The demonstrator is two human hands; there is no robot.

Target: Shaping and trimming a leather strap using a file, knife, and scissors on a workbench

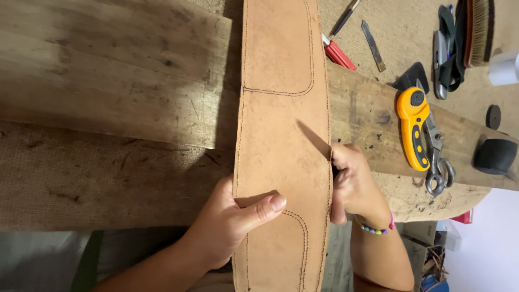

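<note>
A long tan leather strip (pixel 281 135) with dark stitched lines lies lengthwise across a wooden board. My left hand (pixel 230 221) grips its near left edge, thumb pressed on top of the leather. At the strip's right edge my right hand (pixel 351 184) is closed around a small knife whose dark handle barely shows. The knife's blade is hidden, but its pointed shadow falls on the leather.
To the right on the board lie a yellow rotary cutter (pixel 412 127) and metal pliers (pixel 437 162). A black cylinder (pixel 494 157), a brush (pixel 478 32), a red-handled tool (pixel 339 54) and a thin blade (pixel 373 46) sit further back. A wide plank (pixel 108 70) fills the left.
</note>
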